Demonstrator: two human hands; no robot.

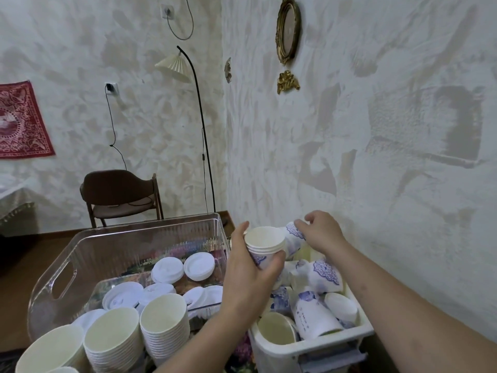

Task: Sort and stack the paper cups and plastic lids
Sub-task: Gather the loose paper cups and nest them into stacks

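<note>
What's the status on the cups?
Left hand grips small cup stack. Right hand pinches loose cup over white bin. Nothing blocking.

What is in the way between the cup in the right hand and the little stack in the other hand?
Nothing visible. The right hand holds a patterned cup right beside the small cup stack gripped by the left hand, whose open top is uncovered.

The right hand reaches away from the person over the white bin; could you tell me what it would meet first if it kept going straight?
The right hand already touches a blue-patterned cup; beyond it, probably the textured wall, though depth is unclear.
</note>
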